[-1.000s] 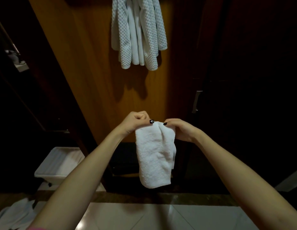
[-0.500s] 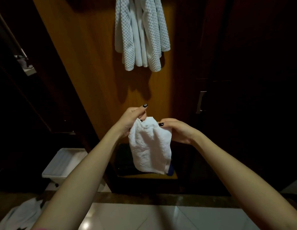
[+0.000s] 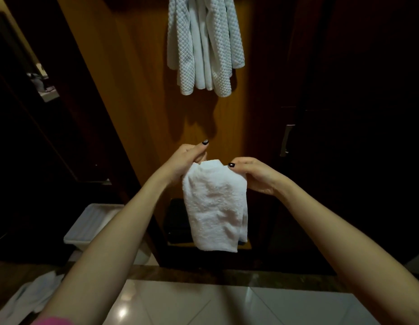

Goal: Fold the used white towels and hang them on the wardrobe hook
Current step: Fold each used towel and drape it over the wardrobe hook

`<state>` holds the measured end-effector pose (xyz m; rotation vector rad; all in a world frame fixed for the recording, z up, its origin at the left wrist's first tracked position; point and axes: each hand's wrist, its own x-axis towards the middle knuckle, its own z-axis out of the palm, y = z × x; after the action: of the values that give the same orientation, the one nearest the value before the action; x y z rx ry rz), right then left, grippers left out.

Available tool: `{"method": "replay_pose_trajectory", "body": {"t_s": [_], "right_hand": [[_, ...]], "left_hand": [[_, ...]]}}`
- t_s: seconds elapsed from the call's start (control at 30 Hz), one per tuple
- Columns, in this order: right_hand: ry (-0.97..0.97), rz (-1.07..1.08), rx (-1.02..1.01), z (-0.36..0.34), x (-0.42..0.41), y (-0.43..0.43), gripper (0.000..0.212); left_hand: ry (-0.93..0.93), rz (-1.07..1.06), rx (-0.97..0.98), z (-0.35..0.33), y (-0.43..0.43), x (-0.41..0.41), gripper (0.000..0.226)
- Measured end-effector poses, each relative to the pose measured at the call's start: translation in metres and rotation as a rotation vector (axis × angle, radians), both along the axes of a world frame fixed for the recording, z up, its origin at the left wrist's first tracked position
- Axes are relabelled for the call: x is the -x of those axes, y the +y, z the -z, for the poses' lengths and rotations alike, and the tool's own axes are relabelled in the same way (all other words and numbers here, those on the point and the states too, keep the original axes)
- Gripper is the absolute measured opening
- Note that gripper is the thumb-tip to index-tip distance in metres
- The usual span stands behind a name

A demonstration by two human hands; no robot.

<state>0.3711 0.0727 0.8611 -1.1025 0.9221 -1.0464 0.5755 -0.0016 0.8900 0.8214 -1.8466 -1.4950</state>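
Note:
A small white towel (image 3: 215,205), folded over, hangs in front of me at chest height. My left hand (image 3: 187,159) grips its upper left corner, with one finger sticking up. My right hand (image 3: 253,175) holds the upper right edge, thumb on top. Above them, several white waffle-textured towels (image 3: 205,43) hang in a bunch against the wooden wardrobe panel (image 3: 138,90). The hook itself is hidden above the frame's top edge.
A white plastic bin (image 3: 91,226) stands on the floor at the lower left. More white cloth (image 3: 32,299) lies crumpled at the bottom left corner. A metal door handle (image 3: 285,140) is on the dark door at right. Pale floor tiles (image 3: 203,303) lie below.
The towel hung long from both hands pinched together; it has since been folded shorter and wider, and my hands have spread slightly apart along its top edge.

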Motion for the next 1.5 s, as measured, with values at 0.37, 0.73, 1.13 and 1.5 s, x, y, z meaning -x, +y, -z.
{"method": "replay_pose_trajectory", "body": {"t_s": [0.37,0.73,1.13,1.5], "right_hand": [[0.309,0.372,0.259,-0.015,-0.014,-0.001,0.018],[0.404,0.340,0.292,-0.013,-0.014,0.012,0.019],[0.330,0.361,0.361,-0.007,-0.024,0.007,0.016],[0.329,0.554,0.353,-0.008,-0.029,-0.003,0.026]], "left_hand": [[-0.242,-0.029,0.343,0.010,0.002,-0.013,0.023],[-0.293,0.036,0.476,0.012,0.019,0.001,0.017],[-0.216,-0.032,0.438,0.000,0.014,-0.019,0.025],[-0.441,0.004,0.338,0.011,0.006,-0.064,0.029]]}}
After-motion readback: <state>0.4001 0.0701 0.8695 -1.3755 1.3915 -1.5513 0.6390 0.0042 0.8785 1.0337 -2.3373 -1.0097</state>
